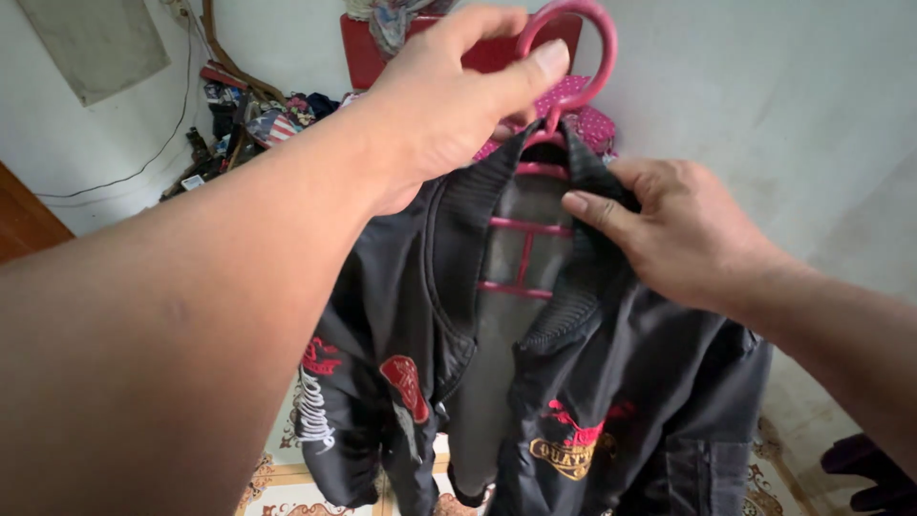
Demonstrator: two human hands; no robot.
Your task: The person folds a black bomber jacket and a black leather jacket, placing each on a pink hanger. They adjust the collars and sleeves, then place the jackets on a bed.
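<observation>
My left hand (pixel 449 105) is raised and grips the round hook of a pink plastic hanger (pixel 583 38). On that hanger hangs a black jacket (pixel 535 354) with red and yellow patches on the front and white marks on one sleeve. The jacket hangs open, showing grey lining and the hanger's pink bars. My right hand (pixel 683 229) pinches the ribbed black collar of the jacket on its right side, thumb on the inner edge.
A red piece of furniture (pixel 368 48) stands against the white wall behind, with a heap of clothes and clutter (pixel 253 119) to its left. Patterned floor tiles (pixel 287 478) show below. A dark object (pixel 874 468) lies at lower right.
</observation>
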